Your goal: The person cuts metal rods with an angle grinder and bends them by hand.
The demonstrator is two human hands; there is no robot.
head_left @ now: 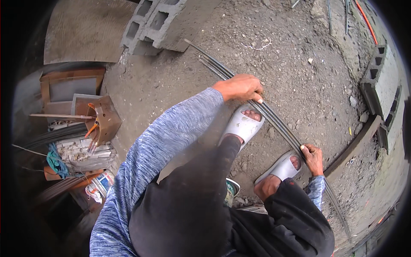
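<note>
A bundle of several long, thin steel rebars [280, 124] runs slantwise from the upper middle to the lower right, over the dirt ground. My left hand [243, 88] is closed round it near its far end, with the bar ends sticking out beyond the fingers. Farther along, nearer the lower right, my right hand [312, 158] grips the same bundle, its thumb lying on top of the bars. Between the two hands the bars pass just in front of my feet in white slides [245, 124]. Past my right hand the rebars fan slightly apart.
Grey hollow concrete blocks [156, 25] stand at the upper left, and more blocks [381, 81] at the right beside a wooden plank [355, 147]. To the left are a brown box [105, 120] with tools, a wooden frame [70, 88] and a teal rope [55, 160]. An orange rod [366, 21] lies upper right.
</note>
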